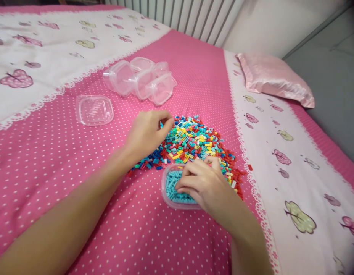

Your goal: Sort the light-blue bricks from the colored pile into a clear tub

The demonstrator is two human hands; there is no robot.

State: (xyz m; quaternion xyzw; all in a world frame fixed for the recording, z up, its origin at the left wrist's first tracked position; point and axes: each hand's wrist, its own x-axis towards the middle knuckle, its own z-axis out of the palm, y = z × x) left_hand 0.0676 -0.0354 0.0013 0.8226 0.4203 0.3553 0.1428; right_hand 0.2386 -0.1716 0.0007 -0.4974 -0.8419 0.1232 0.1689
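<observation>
A heap of small toy bricks (191, 141) in red, yellow, blue, turquoise, green and white lies on the pink bedspread. At its upper left edge is my left hand (150, 131), thumb and fingers curled together; whatever they may hold is hidden. In front of the heap sits a clear plastic tub (164, 191) with light blue bricks (177, 187) in it. My right hand (204, 183) is over the tub's right side, its fingers bent and closed, the thumb and fingertips down at the light blue bricks. What is between those fingertips cannot be made out.
Several clear plastic tubs (144, 82) stand behind the heap. A clear lid (95, 110) lies to their right-hand neighbour's left, on the dotted bedspread (131, 236). One stray red brick (250, 167) rests right of the heap. A pink pillow (275, 78) lies at the far right, near a slatted headboard (191, 17).
</observation>
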